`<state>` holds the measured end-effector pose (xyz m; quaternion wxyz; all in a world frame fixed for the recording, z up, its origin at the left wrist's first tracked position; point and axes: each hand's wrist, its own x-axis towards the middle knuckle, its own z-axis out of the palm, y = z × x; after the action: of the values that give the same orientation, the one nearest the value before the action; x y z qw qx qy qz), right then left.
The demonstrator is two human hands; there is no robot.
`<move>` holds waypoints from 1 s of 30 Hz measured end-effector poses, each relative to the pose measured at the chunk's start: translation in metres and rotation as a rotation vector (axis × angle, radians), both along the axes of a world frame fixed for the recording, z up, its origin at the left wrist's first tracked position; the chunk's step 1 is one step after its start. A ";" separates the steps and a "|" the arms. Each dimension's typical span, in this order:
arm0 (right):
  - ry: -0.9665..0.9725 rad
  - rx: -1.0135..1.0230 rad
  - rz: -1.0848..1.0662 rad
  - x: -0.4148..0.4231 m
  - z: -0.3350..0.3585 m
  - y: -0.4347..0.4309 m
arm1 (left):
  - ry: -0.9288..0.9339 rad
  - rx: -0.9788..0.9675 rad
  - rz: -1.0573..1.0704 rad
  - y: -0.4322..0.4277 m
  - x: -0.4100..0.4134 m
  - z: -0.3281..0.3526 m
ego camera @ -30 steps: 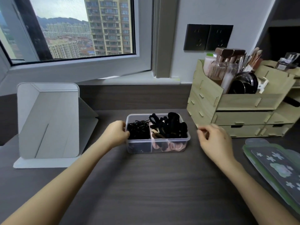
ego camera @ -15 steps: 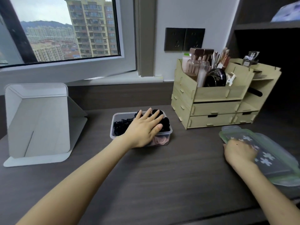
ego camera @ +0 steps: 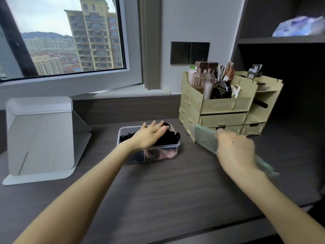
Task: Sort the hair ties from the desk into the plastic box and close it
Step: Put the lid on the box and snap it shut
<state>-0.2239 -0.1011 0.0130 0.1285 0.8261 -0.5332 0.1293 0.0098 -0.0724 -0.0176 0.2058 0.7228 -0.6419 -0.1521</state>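
mirror (ego camera: 40,136), wood organizer (ego camera: 221,110), wall sockets (ego camera: 190,52)

No legible txt anywhere; gold lettering on black compact (ego camera: 221,89) too blurred to read.

Clear plastic box (ego camera: 159,154), matt woodgrain desk (ego camera: 167,191)

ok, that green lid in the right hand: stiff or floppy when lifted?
Probably stiff: the lid looks straight, with no sag, though the right hand holds it tilted. Likely light: one hand carries it alone.
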 end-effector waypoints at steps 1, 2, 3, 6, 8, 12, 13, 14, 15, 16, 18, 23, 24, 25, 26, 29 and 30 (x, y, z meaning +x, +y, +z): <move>-0.054 -0.052 0.033 0.000 0.010 0.002 | 0.093 -0.052 0.015 0.004 0.003 0.005; -0.115 -0.115 0.080 0.000 0.020 0.004 | 0.182 -0.103 0.036 0.008 0.007 0.009; -0.180 -0.176 0.129 0.000 0.029 0.005 | 0.264 -0.155 0.068 0.013 0.009 0.015; -0.333 -0.217 0.293 0.008 0.063 0.008 | 0.477 -0.317 0.154 0.030 0.018 0.031; -0.409 -0.108 0.424 0.021 0.083 0.004 | 0.598 -0.383 0.139 0.040 0.024 0.040; -0.553 0.410 0.685 0.066 0.103 -0.024 | 0.776 -0.476 0.112 0.057 0.032 0.050; -0.556 0.527 0.709 0.081 0.100 -0.034 | 0.754 -0.517 0.140 0.059 0.034 0.051; -0.544 0.584 0.724 0.097 0.095 -0.045 | 0.723 -0.561 0.181 0.060 0.038 0.050; -0.522 0.574 0.722 0.111 0.088 -0.056 | 0.701 -0.599 0.232 0.060 0.041 0.048; -0.506 0.543 0.715 0.124 0.079 -0.065 | 0.700 -0.624 0.295 0.060 0.044 0.045; -0.486 0.508 0.640 0.139 0.061 -0.081 | 0.749 -0.624 0.424 0.059 0.053 0.036; -0.523 0.463 0.413 0.117 0.018 -0.099 | 0.914 -0.504 0.640 0.046 0.064 0.015; -0.565 0.503 0.384 0.111 0.012 -0.099 | 0.952 -0.491 0.675 0.042 0.063 0.014; -0.612 0.560 0.358 0.108 0.006 -0.100 | 0.996 -0.487 0.699 0.038 0.062 0.013; -0.671 0.625 0.343 0.106 0.001 -0.100 | 1.036 -0.486 0.712 0.035 0.060 0.014; -0.828 0.756 0.327 0.110 -0.014 -0.098 | 1.065 -0.474 0.750 0.027 0.057 0.015; -0.836 0.778 0.316 0.113 -0.019 -0.099 | 1.032 -0.445 0.769 0.025 0.059 0.013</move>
<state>-0.1109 -0.1998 -0.0059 -0.4256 0.7609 -0.4175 0.2563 0.0691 -0.0472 -0.0041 0.6688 0.6750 -0.1749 -0.2577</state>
